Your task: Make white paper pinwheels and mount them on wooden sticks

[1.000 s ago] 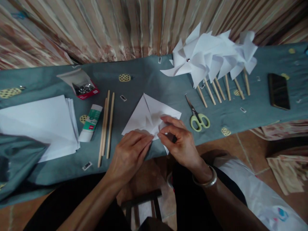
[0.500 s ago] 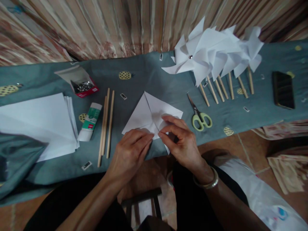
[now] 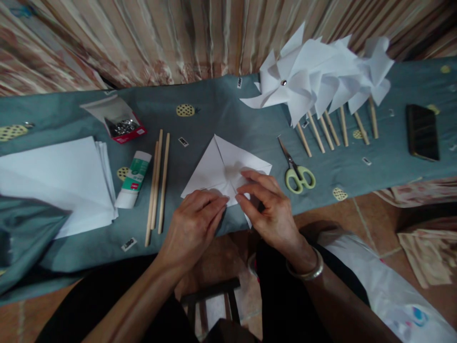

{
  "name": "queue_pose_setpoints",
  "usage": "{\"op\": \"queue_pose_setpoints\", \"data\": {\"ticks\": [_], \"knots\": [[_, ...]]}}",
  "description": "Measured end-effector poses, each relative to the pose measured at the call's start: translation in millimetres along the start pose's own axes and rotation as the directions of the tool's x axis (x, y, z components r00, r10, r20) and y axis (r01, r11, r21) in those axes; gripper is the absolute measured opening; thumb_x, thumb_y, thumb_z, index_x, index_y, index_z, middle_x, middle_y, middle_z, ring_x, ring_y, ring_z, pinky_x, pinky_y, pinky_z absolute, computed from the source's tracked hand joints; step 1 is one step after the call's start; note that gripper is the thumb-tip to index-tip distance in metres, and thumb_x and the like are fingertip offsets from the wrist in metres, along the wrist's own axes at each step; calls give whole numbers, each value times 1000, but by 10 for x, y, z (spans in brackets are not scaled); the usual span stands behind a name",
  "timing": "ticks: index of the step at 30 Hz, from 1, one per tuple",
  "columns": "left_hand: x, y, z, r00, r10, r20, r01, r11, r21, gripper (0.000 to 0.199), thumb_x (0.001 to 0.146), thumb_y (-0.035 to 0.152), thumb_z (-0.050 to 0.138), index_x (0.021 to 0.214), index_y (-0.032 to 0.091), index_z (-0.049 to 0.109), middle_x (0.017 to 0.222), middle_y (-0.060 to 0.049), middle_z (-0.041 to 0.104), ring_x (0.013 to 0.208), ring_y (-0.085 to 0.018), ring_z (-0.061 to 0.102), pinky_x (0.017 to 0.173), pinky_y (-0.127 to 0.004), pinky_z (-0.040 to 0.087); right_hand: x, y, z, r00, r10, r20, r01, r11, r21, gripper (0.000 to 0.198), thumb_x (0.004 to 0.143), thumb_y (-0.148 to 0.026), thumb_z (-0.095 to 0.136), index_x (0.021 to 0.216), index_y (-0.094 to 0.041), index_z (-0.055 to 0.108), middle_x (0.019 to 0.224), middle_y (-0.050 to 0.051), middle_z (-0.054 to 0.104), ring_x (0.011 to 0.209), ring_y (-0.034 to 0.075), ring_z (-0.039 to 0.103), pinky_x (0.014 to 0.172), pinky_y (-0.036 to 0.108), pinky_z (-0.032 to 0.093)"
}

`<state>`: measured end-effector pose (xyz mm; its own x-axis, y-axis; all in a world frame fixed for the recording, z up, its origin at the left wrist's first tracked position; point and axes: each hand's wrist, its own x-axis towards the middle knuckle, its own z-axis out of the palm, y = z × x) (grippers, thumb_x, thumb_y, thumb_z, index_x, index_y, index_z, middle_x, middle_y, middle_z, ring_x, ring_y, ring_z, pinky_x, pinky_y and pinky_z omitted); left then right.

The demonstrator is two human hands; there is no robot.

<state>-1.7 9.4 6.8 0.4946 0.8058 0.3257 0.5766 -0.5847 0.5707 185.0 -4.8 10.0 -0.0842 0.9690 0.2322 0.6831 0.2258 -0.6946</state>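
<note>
A white sheet of paper [image 3: 210, 166], cut and creased toward its middle, lies on the table's near edge in front of me. My left hand [image 3: 194, 216] is closed on its near left edge, fingers bunched and thumb pressed against the paper. From the other side, my right hand [image 3: 267, 205] pinches at the paper near the centre with thumb and index finger. The tips partly hide what they grip. Green-handled scissors [image 3: 299, 177] lie just right of my right hand. Several thin wooden sticks [image 3: 163, 183] rest to the left of the paper.
Several finished white paper pinwheels [image 3: 296, 81] on sticks lie at the back right. A dark phone [image 3: 423, 132] is at the far right. Leftward are a glue stick [image 3: 134, 178], an open box of metal pins [image 3: 124, 128] and a stack of white paper [image 3: 53, 176].
My right fingertips have parted very slightly and the view has shifted a little. Otherwise both hands and the paper stay in place.
</note>
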Motion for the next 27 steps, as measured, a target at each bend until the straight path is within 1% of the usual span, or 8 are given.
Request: {"op": "queue_pose_setpoints", "data": {"ticks": [4, 7, 9, 11, 14, 17, 22, 27], "knots": [[-5, -3, 3, 1000, 2, 1, -2, 1000, 0, 17, 91, 15, 56, 103, 14, 67, 93, -8, 69, 86, -19, 65, 77, -36, 57, -9, 10, 11, 993, -112, 23, 114, 990, -86, 29, 93, -15, 47, 116, -22, 63, 137, 11, 53, 129, 26, 48, 107, 49, 43], [-6, -6, 6, 1000, -5, 5, 5, 1000, -7, 17, 91, 15, 55, 103, 16, 67, 92, -7, 69, 86, -18, 65, 77, -35, 57, -21, 22, 32, 984, -169, 57, 175, 976, -127, 38, 92, -13, 45, 125, -25, 58, 146, 8, 44, 135, 27, 41, 111, 51, 38], [-4, -5, 5, 1000, -8, 8, 8, 1000, -17, 17, 91, 16, 55, 104, 16, 67, 92, -7, 69, 86, -18, 64, 77, -35, 57, -29, 30, 48, 983, -171, 70, 179, 975, -132, 41, 93, -13, 43, 129, -29, 55, 149, 6, 40, 138, 27, 37, 113, 51, 36], [1, -3, 1, 1000, -6, 11, 6, 1000, -18, 17, 91, 16, 55, 104, 16, 67, 92, -7, 69, 86, -18, 64, 77, -35, 57, -34, 37, 65, 984, -155, 86, 166, 976, -141, 42, 93, -14, 42, 130, -30, 53, 151, 4, 37, 140, 26, 35, 113, 50, 36], [10, 2, -8, 1000, 1, 10, -1, 1000, -9, 17, 91, 16, 55, 103, 15, 67, 91, -7, 69, 84, -18, 64, 76, -35, 57, -37, 46, 86, 981, -163, 109, 180, 967, -179, 39, 93, -15, 42, 128, -25, 55, 151, 7, 37, 139, 27, 35, 113, 49, 37], [17, 8, -13, 1000, 3, 13, -3, 1000, -3, 17, 91, 15, 55, 103, 13, 67, 91, -8, 69, 84, -18, 64, 75, -36, 57, -39, 41, 108, 978, -178, 106, 196, 961, -197, 37, 94, -14, 42, 126, -23, 56, 149, 9, 39, 138, 26, 36, 112, 48, 37], [13, 23, -15, 1000, -2, 15, 2, 1000, 11, 17, 91, 15, 55, 103, 15, 67, 91, -7, 69, 84, -18, 64, 75, -35, 57, -57, -4, 159, 990, -121, 77, 133, 974, -183, 36, 94, -15, 40, 125, -24, 57, 149, 9, 41, 139, 28, 36, 111, 51, 36], [-12, 34, -13, 999, -27, 36, 25, 999, 42, 19, 91, 17, 54, 106, 14, 65, 100, -10, 67, 92, -20, 65, 79, -37, 58, -73, -61, 197, 989, -110, 100, 129, 971, -199, 37, 95, -16, 40, 129, -25, 51, 149, 10, 42, 140, 30, 34, 108, 55, 36]]}}
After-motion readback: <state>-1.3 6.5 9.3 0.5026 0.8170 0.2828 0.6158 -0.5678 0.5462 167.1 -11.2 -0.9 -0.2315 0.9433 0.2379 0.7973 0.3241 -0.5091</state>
